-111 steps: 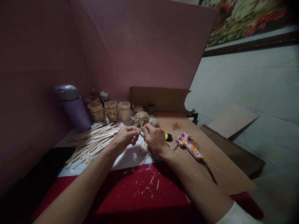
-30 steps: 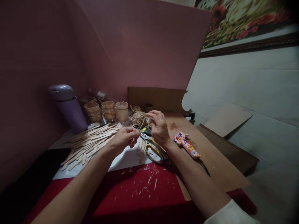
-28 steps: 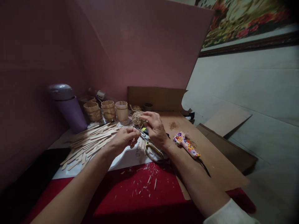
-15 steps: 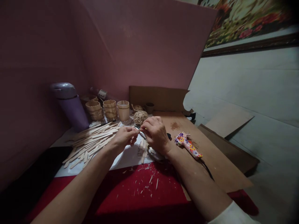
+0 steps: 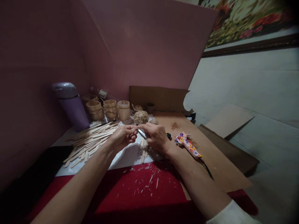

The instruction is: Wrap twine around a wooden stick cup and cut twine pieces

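Observation:
My left hand is closed in a pinch on something too small to make out, its fingertips meeting those of my right hand. That hand is closed too, its fingers curled over something I cannot make out. A shiny metal blade shows between the hands, and whether it is held cannot be told. Beyond them sits a ball of twine. Many flat wooden sticks lie in a pile left of my left hand. A few more sticks rest on the white paper below the hands.
Three wooden stick cups and a purple flask stand at the back left. A flower-patterned glue gun with a black cord lies on the brown board at right. Shavings litter the red cloth.
My right hand has tilted lower, its knuckles dropping, and more of the twine behind it shows. The fingertips of both hands have come closer together.

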Motion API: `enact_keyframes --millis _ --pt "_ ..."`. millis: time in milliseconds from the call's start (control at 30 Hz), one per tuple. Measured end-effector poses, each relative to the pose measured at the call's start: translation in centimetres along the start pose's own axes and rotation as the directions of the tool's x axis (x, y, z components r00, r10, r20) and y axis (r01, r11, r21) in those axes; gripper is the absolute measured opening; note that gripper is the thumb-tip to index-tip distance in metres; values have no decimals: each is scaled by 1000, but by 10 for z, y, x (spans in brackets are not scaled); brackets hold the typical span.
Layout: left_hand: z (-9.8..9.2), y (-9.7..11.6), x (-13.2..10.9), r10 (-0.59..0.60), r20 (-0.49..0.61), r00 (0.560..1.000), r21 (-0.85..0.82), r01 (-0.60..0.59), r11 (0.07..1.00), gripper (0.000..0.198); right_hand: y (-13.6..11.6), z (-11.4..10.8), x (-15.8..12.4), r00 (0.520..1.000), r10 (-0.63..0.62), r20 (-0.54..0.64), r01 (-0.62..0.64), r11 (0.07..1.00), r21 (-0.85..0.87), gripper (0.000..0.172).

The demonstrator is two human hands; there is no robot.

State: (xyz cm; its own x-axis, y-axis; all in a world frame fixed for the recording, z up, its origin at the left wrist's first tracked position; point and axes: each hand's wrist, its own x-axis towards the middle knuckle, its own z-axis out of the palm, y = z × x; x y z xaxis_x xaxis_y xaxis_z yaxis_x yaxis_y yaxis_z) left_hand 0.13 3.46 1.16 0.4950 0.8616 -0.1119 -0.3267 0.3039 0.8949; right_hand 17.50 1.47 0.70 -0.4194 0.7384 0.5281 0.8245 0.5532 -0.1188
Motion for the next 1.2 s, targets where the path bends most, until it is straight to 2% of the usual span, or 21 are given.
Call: enact_keyframes --millis 167,333,433,567,667,700,767,833,900,933,1033,1100,1200 --pt "-3 -4 3 13 11 1000 -61 -12 998 10 0 1 0 1000 -2 12 2 999 -48 39" --pt "-3 -6 5 24 -33 999 -65 -27 998 18 -4 1 -1 1000 -4 13 4 999 -54 35" --pt "0 -5 5 13 -84 996 -77 -19 997 18 -5 3 -1 1000 7 4 -7 999 44 36" --pt "2 -2 6 32 -169 985 -95 -49 994 18 -1 10 1 995 96 -9 -91 963 254 30" --pt "3 -1 6 65 -219 973 -76 -83 994 18 4 15 2 985 167 34 -169 943 286 19" --pt "3 -1 5 72 -224 972 -65 -89 994 17 5 15 2 980 199 31 -200 941 274 21" --pt "3 -1 4 83 -214 973 -40 -93 995 16 6 14 3 957 286 -47 -267 933 242 32" --pt "4 -1 3 75 -177 981 -15 -79 997 17 7 11 5 918 344 -196 -293 924 247 30" --pt "4 -1 2 54 -126 991 17 -53 998 20 7 9 7 902 306 -304 -221 933 284 17" --pt "5 -2 2 43 -101 994 35 -39 999 20 8 9 8 911 260 -321 -163 940 300 14" --pt "4 -4 2 18 -54 998 75 -13 997 19 10 13 10 960 128 -249 -40 943 331 14" --pt "4 -5 1 -11 -32 999 88 14 996 19 10 16 11 975 102 -199 -30 941 336 23" --pt "4 -7 -1 -90 11 996 123 88 989 22 8 18 10 977 91 -191 -27 949 314 22"
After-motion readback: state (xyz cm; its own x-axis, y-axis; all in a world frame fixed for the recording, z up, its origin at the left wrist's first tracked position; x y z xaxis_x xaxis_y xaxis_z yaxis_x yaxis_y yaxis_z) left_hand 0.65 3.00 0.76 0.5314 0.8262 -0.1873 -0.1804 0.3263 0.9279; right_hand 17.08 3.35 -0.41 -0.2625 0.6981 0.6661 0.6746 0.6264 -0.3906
